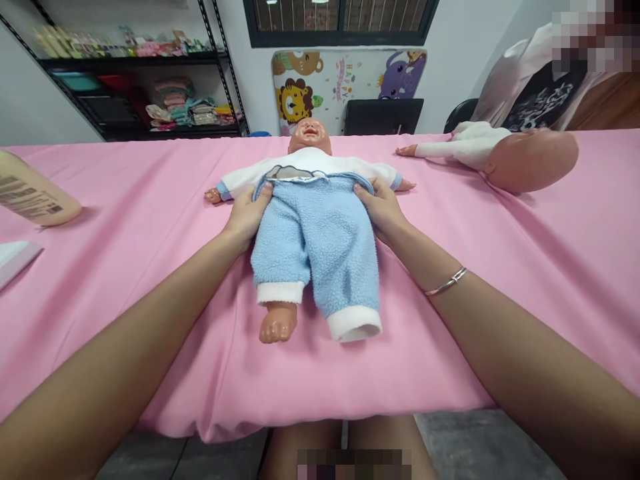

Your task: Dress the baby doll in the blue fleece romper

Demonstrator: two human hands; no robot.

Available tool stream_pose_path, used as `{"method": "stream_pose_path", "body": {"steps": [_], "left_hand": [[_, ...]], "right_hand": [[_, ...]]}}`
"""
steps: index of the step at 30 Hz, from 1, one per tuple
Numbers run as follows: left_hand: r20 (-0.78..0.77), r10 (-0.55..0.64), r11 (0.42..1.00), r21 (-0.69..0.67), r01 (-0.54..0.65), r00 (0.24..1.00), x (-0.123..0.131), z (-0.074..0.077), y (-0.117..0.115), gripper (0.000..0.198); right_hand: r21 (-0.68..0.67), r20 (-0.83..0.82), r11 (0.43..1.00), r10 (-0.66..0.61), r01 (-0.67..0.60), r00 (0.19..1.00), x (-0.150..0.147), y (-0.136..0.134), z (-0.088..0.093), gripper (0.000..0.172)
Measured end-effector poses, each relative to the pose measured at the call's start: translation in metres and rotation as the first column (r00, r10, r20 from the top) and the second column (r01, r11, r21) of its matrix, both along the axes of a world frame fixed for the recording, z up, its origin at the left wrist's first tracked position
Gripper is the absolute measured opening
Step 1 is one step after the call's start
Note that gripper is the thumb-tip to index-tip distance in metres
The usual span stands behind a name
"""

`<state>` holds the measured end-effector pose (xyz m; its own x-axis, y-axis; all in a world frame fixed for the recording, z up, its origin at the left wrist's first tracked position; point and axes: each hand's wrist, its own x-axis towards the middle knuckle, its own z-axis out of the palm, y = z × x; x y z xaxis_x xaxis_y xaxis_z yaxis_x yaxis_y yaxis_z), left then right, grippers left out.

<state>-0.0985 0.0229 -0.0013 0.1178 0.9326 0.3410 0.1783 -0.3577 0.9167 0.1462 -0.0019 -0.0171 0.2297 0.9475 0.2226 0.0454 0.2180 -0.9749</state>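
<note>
A baby doll (310, 137) lies on its back on the pink-covered table, its arms in white sleeves stretched out to both sides. Light blue fleece trousers (335, 240) with white cuffs cover its lower body. One foot (279, 323) pokes out of the cuff on the left; from the right cuff no foot shows. My left hand (250, 210) grips the waistband at its left side, thumb on top. At the opposite side my right hand (383, 207) pinches the waistband the same way. The waistband is spread between both hands, over the doll's white top.
A second doll (535, 160) in white lies at the right on the pink cloth (450, 353). A beige bottle (37, 190) and a white box-like item (17, 260) are at the left edge. Behind stand a black shelf (130, 63) and a person (540, 87).
</note>
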Motion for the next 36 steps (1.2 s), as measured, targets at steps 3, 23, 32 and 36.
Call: {"method": "stream_pose_path", "body": {"steps": [3, 23, 32, 36], "left_hand": [[-0.08, -0.073, 0.997, -0.015, 0.072, 0.994, -0.005, 0.002, 0.0, 0.06], [0.07, -0.087, 0.987, -0.127, 0.096, 0.994, -0.002, 0.001, -0.005, 0.056], [0.357, -0.219, 0.92, -0.234, 0.314, 0.908, 0.007, 0.009, -0.018, 0.056], [0.323, -0.142, 0.933, -0.271, 0.235, 0.936, 0.011, 0.004, -0.018, 0.043]], "right_hand": [[-0.016, -0.019, 0.999, -0.03, 0.029, 0.999, 0.0, 0.0, -0.002, 0.041], [-0.157, 0.16, 0.976, -0.127, 0.153, 0.979, -0.003, -0.011, 0.008, 0.02], [0.007, -0.246, 0.962, 0.265, -0.272, 0.932, -0.01, -0.012, 0.011, 0.055], [-0.045, -0.352, 0.946, 0.285, -0.321, 0.891, -0.011, -0.01, 0.004, 0.057]]}}
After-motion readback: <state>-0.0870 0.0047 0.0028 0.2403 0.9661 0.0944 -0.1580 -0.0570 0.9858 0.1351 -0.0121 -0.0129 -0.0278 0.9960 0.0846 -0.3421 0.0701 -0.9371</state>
